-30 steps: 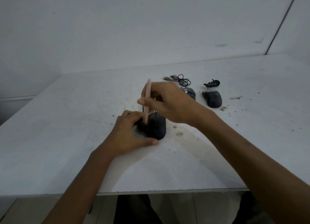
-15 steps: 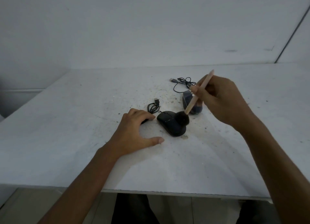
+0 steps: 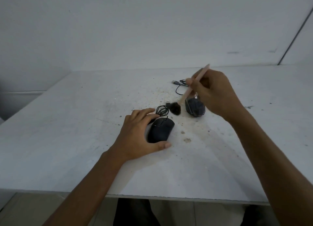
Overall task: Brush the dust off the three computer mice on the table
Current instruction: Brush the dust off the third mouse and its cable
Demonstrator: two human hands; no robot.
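Two hands: left hand (image 3: 135,134) cups near mouse (image 3: 160,130), right hand (image 3: 215,93) pinches brush (image 3: 186,94), bristles (image 3: 175,109) beside far mouse (image 3: 194,108); near-mouse brushing seems underway, next needing bristles on it.

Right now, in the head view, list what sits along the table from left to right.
Left hand → glossy black computer mouse → black bristle tuft of the pink-handled brush → dusty dark grey mouse → right hand.
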